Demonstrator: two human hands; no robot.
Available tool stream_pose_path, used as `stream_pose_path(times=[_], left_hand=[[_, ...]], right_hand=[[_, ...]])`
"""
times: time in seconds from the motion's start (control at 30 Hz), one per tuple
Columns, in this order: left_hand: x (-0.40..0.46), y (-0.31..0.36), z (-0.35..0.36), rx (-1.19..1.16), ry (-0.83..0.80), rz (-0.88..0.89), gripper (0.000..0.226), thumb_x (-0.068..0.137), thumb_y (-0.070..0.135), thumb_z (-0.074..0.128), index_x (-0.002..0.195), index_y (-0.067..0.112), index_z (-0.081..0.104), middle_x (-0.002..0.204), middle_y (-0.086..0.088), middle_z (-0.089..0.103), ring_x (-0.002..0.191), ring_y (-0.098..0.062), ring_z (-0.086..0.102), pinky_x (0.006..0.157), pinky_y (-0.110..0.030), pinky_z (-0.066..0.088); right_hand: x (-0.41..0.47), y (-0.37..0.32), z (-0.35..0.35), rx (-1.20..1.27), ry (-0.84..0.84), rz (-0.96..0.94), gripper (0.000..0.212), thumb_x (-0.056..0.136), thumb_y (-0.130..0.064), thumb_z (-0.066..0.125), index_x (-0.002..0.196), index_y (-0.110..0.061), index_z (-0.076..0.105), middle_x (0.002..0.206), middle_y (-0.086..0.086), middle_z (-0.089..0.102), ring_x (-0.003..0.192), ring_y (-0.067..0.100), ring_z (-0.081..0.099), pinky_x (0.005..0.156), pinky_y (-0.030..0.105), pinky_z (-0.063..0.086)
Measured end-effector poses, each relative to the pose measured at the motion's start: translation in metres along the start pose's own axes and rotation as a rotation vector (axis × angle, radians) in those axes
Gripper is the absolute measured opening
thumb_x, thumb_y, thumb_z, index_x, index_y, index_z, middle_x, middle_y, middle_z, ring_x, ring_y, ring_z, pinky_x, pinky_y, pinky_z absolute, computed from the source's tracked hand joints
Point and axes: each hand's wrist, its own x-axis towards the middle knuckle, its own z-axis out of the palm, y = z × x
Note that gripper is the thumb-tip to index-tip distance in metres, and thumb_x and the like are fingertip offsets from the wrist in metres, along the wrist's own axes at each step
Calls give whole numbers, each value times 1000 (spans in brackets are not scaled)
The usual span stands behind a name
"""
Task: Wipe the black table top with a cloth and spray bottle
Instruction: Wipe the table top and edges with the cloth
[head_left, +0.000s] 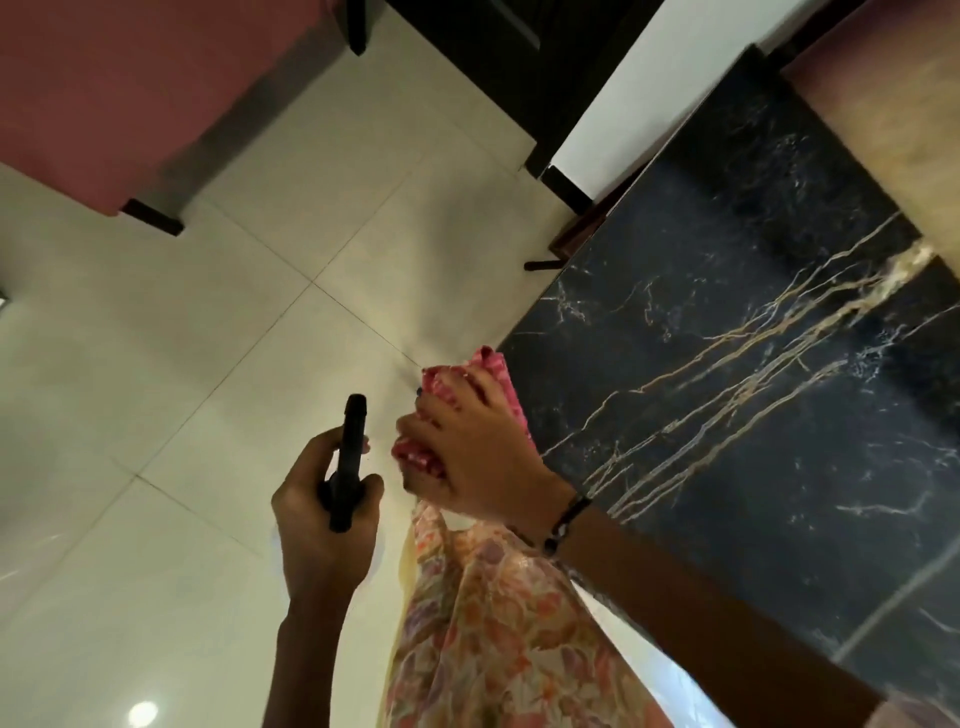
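- Over the pale tiled floor (156, 364), beside the table's near corner, both hands meet.
- Left hand (324, 512) wraps tight around the black spray bottle head (349, 462), nozzle pointing away from the person.
- Right hand (475, 449) clutches a bunched pink-and-white cloth (452, 387), just off the edge of the black marble table top (753, 364).
- Bottle and cloth sit just beside each other; a dark bracelet (566, 522) circles the right wrist.
- Floral garment (493, 634) hangs below.
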Motion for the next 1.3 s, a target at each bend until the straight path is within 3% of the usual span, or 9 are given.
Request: stream_pose_path(times=[0.2,0.3,0.37,0.47,0.57,0.7,0.9,1.07,1.3], left_hand=[[-28,-7,-2,-94,3,39,27,67,7,49,90,16,60,83,22,63,61,-3,54,56,-9,37],[-38,-13,4,-49,36,73,27,66,10,51,87,27,59,82,8,62,55,-22,47,55,-26,37],[-48,-18,10,-68,57,94,28,65,9,51,85,27,59,82,11,61,51,-22,43,51,-33,38],[-71,-27,17,-145,126,50,31,64,8,51,82,32,58,80,7,59,53,-38,45,52,-48,45],[-95,-43,21,-188,142,105,39,66,4,52,82,39,58,82,11,62,53,-37,45,53,-49,43],[-120,-64,21,-236,143,117,37,66,1,51,82,33,59,87,11,63,52,-37,40,52,-46,39],[-136,-77,24,-262,124,150,32,66,0,51,80,27,60,78,18,61,53,-40,38,49,-45,39],[-136,-85,35,-235,48,178,21,65,2,52,80,14,59,70,19,58,52,-35,35,48,-42,37],[-134,-93,44,-186,-43,289,20,67,0,53,82,9,62,69,-6,57,48,-36,38,46,-41,37]], right_hand=[[13,51,-16,-158,126,115,53,88,-58,27,105,-27,66,110,-3,65,112,24,51,109,47,21],[5,34,-5,-147,168,38,49,88,-55,29,105,-26,65,109,-2,65,112,27,51,107,48,22],[-4,15,6,-143,172,-105,45,89,-52,33,110,-27,63,112,-1,65,115,29,51,107,50,24],[-17,0,24,-198,192,-355,37,90,-48,43,112,-27,65,121,-1,64,122,31,48,108,51,24],[-36,3,36,-395,202,-488,37,91,-44,44,115,-25,64,128,0,61,126,28,47,108,49,26],[-95,18,51,-521,178,-370,39,90,-44,46,120,-22,59,134,3,54,128,29,42,99,50,40],[-213,45,108,-679,153,-230,51,83,-40,62,129,-19,56,139,8,52,132,34,34,104,53,31],[-172,15,116,-870,276,-81,60,91,-35,51,145,-15,34,154,9,29,144,33,16,116,49,18],[-101,-14,125,-1007,469,10,78,84,-30,64,149,-21,22,157,-2,25,145,20,21,117,40,20]])
